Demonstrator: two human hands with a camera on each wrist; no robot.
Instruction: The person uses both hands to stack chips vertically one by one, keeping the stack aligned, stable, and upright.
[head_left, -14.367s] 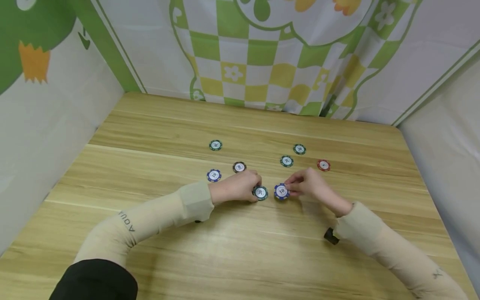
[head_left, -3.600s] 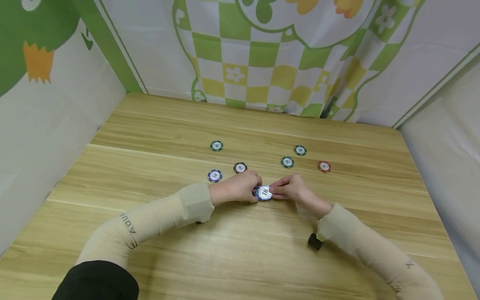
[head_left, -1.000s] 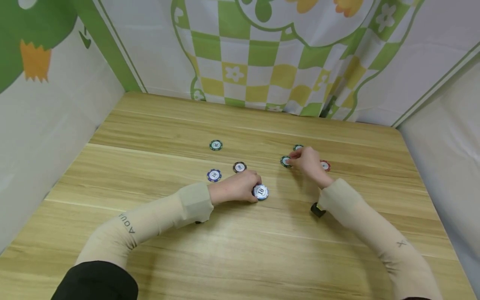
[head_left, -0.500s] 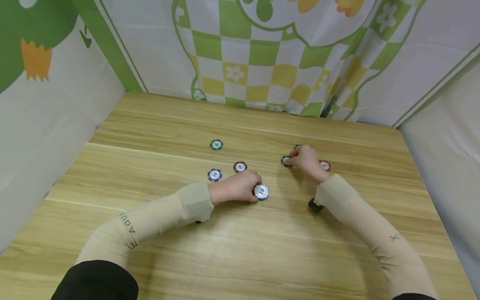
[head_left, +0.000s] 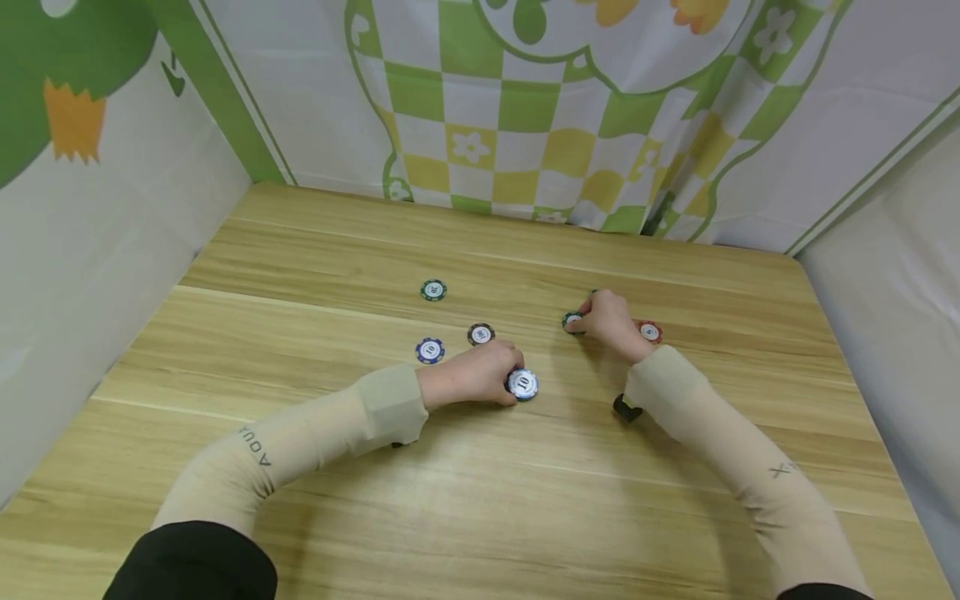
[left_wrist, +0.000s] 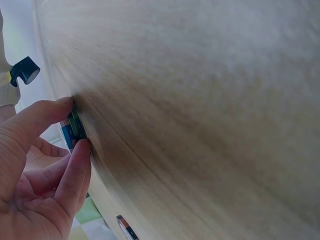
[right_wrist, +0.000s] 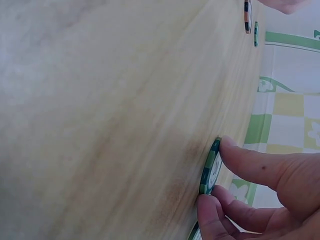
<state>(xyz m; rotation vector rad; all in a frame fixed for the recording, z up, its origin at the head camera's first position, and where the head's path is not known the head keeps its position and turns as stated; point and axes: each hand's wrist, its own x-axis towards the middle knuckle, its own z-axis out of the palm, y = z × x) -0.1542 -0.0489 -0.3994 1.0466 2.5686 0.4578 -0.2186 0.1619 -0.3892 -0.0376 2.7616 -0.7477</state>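
At centre, left hand (head_left: pixel 476 372): pinches chip stack (head_left: pixel 523 384) between thumb and fingers, parted to its width. Head view: "10" top only; left-wrist view: blue and green layers. From stack: at 10 o'clock, blue chip (head_left: pixel 431 351); toward 11, black chip (head_left: pixel 482 334); at 2, red chip (head_left: pixel 650 332). Also at 2, right hand (head_left: pixel 611 325): pinches green chip (right_wrist: pixel 210 167) by rim, barely parted. Farther: at 1, second green chip (right_wrist: pixel 195 233), mostly hidden in head view, rim exposed in right-wrist view; past 10, third green chip (head_left: pixel 433 290).

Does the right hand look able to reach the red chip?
Probably, once free: the red chip lies beside the right hand with no chip between, but that hand pinches a green chip.
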